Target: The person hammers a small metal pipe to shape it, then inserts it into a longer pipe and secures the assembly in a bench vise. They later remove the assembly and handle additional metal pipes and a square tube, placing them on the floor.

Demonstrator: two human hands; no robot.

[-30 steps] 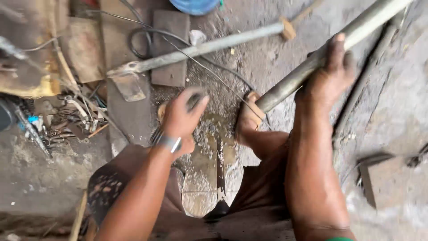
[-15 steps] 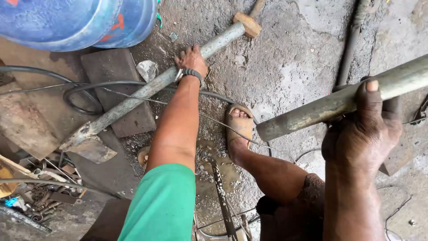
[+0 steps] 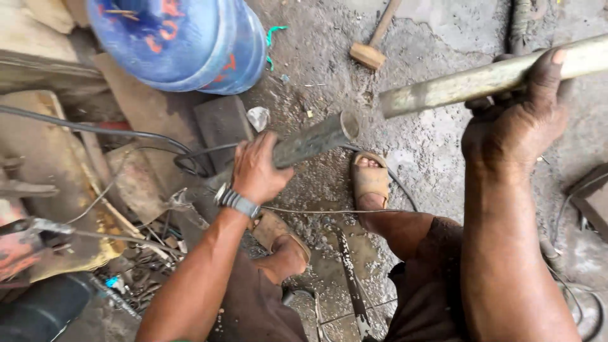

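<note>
My left hand (image 3: pixel 258 170), with a metal watch on its wrist, grips a grey metal pipe (image 3: pixel 315 138) and holds it off the ground, its open end pointing up and right. My right hand (image 3: pixel 518 121) is closed around a second, longer pale metal pipe (image 3: pixel 468 82) that runs across the upper right. The two pipe ends are apart, a short gap between them. My sandalled feet (image 3: pixel 370 180) rest on the dirty concrete floor below the pipes.
A large blue water bottle (image 3: pixel 183 41) lies at the top left. A wooden-handled hammer (image 3: pixel 372 45) rests on the floor at the top. Black cables (image 3: pixel 126 134), flat metal plates (image 3: pixel 221 123) and scrap pieces (image 3: pixel 136 259) crowd the left side. A metal block (image 3: pixel 589 196) sits at the right.
My left hand has lifted the grey pipe off the floor and drawn it closer. The view has shifted, and the right-hand pipe now sits higher and nearer the other pipe's end.
</note>
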